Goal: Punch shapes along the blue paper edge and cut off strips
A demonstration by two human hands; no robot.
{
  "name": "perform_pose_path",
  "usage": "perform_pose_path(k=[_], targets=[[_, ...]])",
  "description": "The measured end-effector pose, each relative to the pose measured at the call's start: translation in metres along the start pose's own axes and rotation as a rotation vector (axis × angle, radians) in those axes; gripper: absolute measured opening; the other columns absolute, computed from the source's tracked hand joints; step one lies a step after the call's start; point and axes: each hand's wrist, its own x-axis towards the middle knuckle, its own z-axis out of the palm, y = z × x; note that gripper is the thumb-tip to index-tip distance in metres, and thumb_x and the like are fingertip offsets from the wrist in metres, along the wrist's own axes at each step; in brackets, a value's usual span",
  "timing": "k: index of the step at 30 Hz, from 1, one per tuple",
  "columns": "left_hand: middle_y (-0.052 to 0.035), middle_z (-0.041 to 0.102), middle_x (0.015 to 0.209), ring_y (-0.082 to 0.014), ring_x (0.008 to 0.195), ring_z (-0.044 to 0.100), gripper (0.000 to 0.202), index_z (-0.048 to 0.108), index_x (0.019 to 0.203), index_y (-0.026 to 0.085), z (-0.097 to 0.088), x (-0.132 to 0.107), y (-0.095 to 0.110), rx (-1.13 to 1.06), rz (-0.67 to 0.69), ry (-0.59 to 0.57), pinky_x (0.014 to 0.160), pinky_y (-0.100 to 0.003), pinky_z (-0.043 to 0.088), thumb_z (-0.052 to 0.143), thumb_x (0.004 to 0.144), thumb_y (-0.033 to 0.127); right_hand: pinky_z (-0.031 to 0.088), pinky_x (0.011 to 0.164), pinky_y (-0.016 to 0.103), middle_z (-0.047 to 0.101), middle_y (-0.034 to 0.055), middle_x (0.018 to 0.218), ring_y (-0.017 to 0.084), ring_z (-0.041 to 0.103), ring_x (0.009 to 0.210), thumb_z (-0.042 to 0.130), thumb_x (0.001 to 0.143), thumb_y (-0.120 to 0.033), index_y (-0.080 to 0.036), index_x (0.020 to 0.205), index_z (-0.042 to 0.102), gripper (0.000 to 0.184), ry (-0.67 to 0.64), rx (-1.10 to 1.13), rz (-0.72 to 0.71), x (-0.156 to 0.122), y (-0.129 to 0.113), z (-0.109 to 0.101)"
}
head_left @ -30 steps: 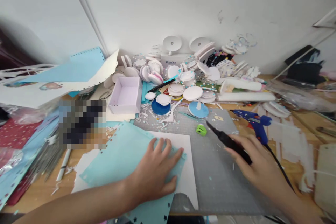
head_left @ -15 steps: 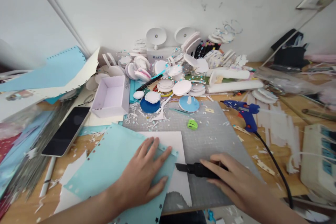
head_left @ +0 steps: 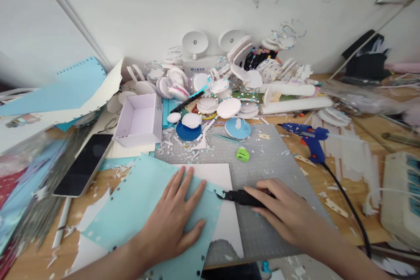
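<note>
My left hand (head_left: 179, 214) lies flat with fingers spread on a sheet of light blue paper (head_left: 138, 201), whose edges are punched with small shapes. Under it, white paper (head_left: 226, 232) with a torn-looking lower edge rests on the grey cutting mat (head_left: 265, 162). My right hand (head_left: 278, 210) is closed around a black utility knife (head_left: 244, 197), blade pointing left. The blade overlaps the blue sheet's upper right corner; whether it touches the paper I cannot tell. A green sharpener-like piece (head_left: 243, 154) sits on the mat beyond the knife.
A blue glue gun (head_left: 306, 138) with its black cord lies right of the mat, near a power strip (head_left: 400, 188). A phone (head_left: 83, 166) and a lilac box (head_left: 136, 120) are at left. White discs (head_left: 229, 108) pile up along the wall.
The knife has moved slightly up and left, so its blade now overlaps the blue sheet's corner. My left hand has shifted a little left and up, still flat on the sheet.
</note>
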Motion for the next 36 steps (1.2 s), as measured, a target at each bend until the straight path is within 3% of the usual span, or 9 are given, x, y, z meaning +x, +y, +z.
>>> perform_pose_path(k=[9,22,30,36], targets=[[-0.0183,-0.002,0.157,-0.0433,0.141,0.004,0.071,0.016,0.15,0.017,0.001,0.002,-0.001,0.006,0.022,-0.022,0.109,-0.059,0.027,0.048,0.09,0.036,0.05,0.081,0.035,0.053,0.0103,0.107,0.023,0.054,0.098,0.048,0.093,-0.02,-0.021,0.128,0.049,0.035,-0.009,0.07,-0.016,0.006,0.007,0.003],[-0.016,0.0,0.157,-0.0432,0.141,0.005,0.07,0.018,0.15,0.017,-0.001,0.001,0.0,-0.049,0.024,-0.014,0.11,-0.061,0.025,0.049,0.09,0.036,0.048,0.082,0.037,0.055,0.0086,0.105,0.023,0.052,0.099,0.049,0.092,-0.018,-0.023,0.121,0.055,0.03,0.034,0.148,0.01,0.016,0.011,0.005],[-0.0184,0.003,0.157,-0.0425,0.141,0.004,0.072,0.016,0.15,0.014,-0.002,0.001,-0.001,-0.038,0.031,-0.014,0.11,-0.061,0.025,0.048,0.09,0.037,0.047,0.087,0.041,0.055,0.0109,0.105,0.024,0.052,0.1,0.05,0.091,-0.016,-0.018,0.125,0.055,0.035,0.049,0.114,-0.044,0.043,0.002,0.008],[-0.0164,0.014,0.156,-0.0314,0.143,0.014,0.07,0.015,0.149,0.009,-0.011,-0.007,-0.003,-0.094,0.117,-0.059,0.112,-0.048,0.033,0.047,0.091,0.032,0.049,0.082,0.038,0.054,0.0104,0.105,0.024,0.052,0.099,0.049,0.091,-0.016,-0.021,0.127,0.053,0.037,0.002,0.099,-0.046,0.02,0.006,-0.001]])
